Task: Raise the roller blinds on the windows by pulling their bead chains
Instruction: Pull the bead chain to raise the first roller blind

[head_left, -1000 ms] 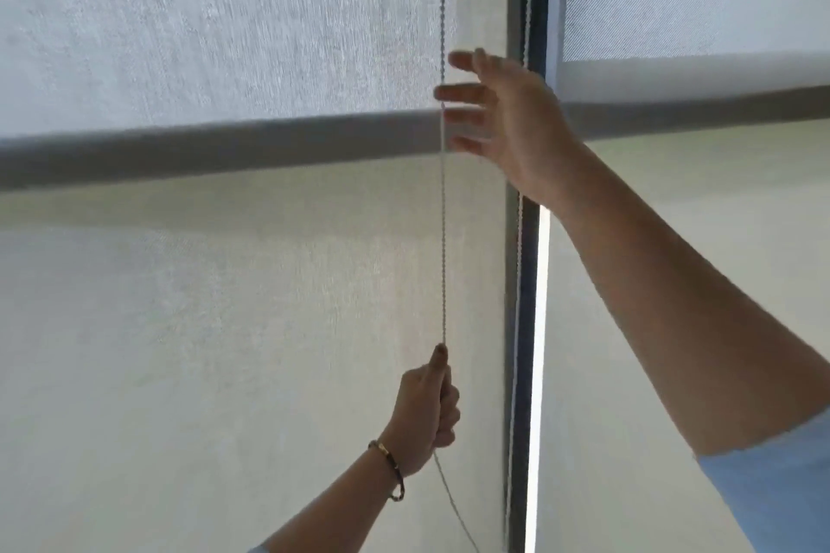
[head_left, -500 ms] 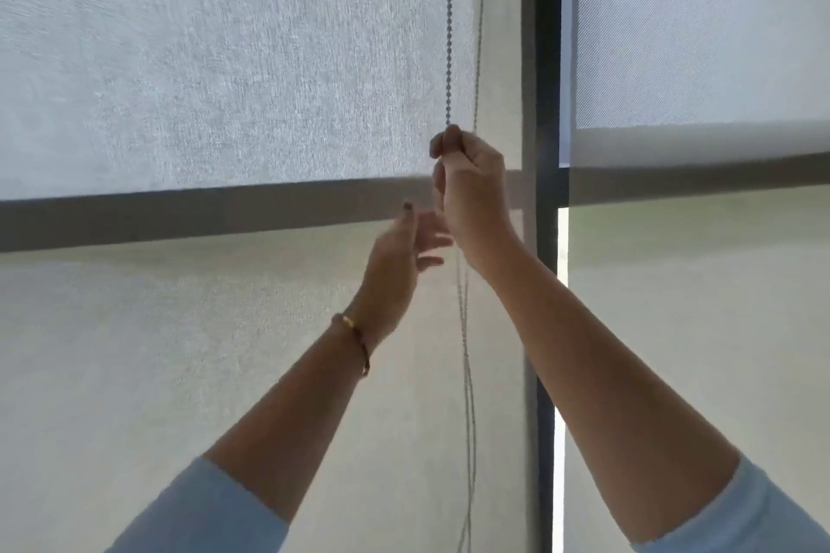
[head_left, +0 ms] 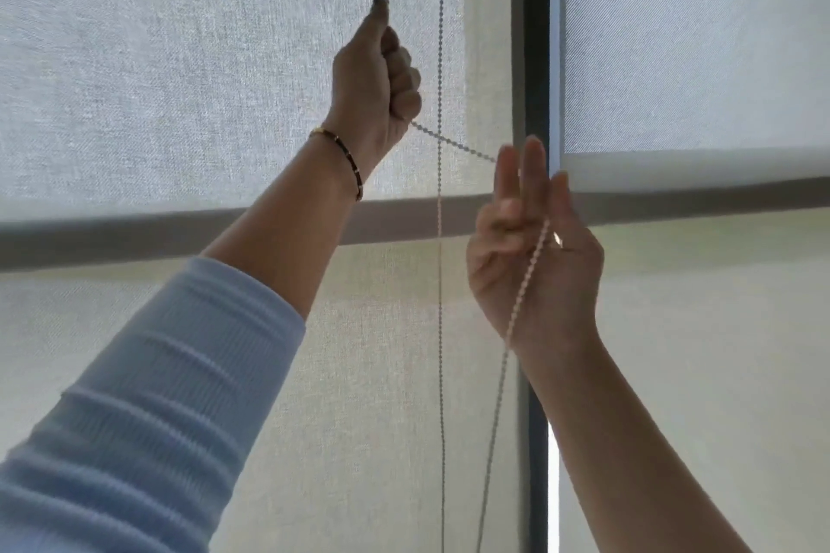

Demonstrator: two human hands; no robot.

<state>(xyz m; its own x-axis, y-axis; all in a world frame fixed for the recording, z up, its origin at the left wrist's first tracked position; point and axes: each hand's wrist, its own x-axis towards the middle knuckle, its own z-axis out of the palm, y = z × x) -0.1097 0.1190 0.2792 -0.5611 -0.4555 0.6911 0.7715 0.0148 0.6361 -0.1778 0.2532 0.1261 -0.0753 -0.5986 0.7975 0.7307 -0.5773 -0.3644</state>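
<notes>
Two hands on chain (head_left: 467,148) — left (head_left: 381,81) fisted high, right (head_left: 534,256) slack-fingered — pull straight down, then regrip.

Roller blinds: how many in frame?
2. The pale woven roller blind left of the dark vertical window frame, with its grey bottom bar, and a second pale blind right of it. Others may lie outside the view.

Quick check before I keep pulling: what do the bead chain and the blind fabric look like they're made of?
Bead chain: small round beads, dull grey to pale, without a bright metallic glint; probably plastic, though matte metal cannot be ruled out. The left hand is closed on it. Blind fabric: woven textile with a visible linen-like weave, matte and translucent, letting daylight through; likely a synthetic screen cloth.
</notes>
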